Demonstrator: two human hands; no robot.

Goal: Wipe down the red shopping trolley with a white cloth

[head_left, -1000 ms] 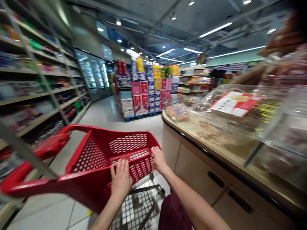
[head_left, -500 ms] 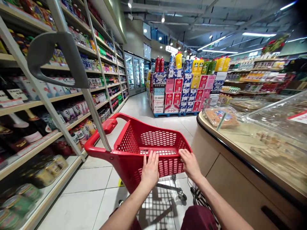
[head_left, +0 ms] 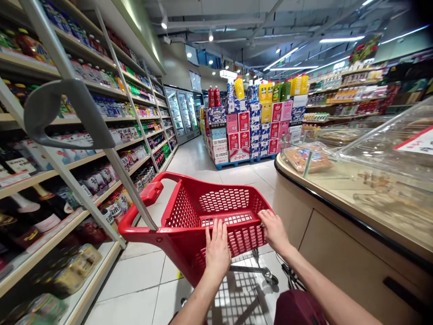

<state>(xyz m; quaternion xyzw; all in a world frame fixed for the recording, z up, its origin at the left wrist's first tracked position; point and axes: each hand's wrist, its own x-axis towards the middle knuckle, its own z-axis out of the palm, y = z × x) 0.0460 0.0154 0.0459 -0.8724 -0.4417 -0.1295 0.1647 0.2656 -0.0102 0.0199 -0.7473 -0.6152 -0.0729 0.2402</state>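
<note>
A red plastic shopping cart (head_left: 184, 243) with perforated walls stands in front of me; no goods show in its basket. My left hand (head_left: 217, 253) lies against the near side, its straight fingers resting over the rim. At the right front corner, the fingers of my right hand (head_left: 273, 229) bend over the same rim; their tips are partly hidden. A metal pole with a grey loop handle (head_left: 67, 115) rises from the cart's left end. Beneath the basket a caster wheel (head_left: 270, 276) touches the tiled floor (head_left: 138, 275).
Tall drink shelves (head_left: 98, 158) line the left side. A rounded glass-topped food counter (head_left: 321, 234) stands close on the right, with a packaged food tray (head_left: 308, 157) inside. Ahead are stacked drink cartons (head_left: 243, 131) on blue pallets and glass-door fridges (head_left: 182, 110) behind.
The view has shifted slightly, so the cart and both hands sit a little lower and further right. Both hands keep their places on the rim.
</note>
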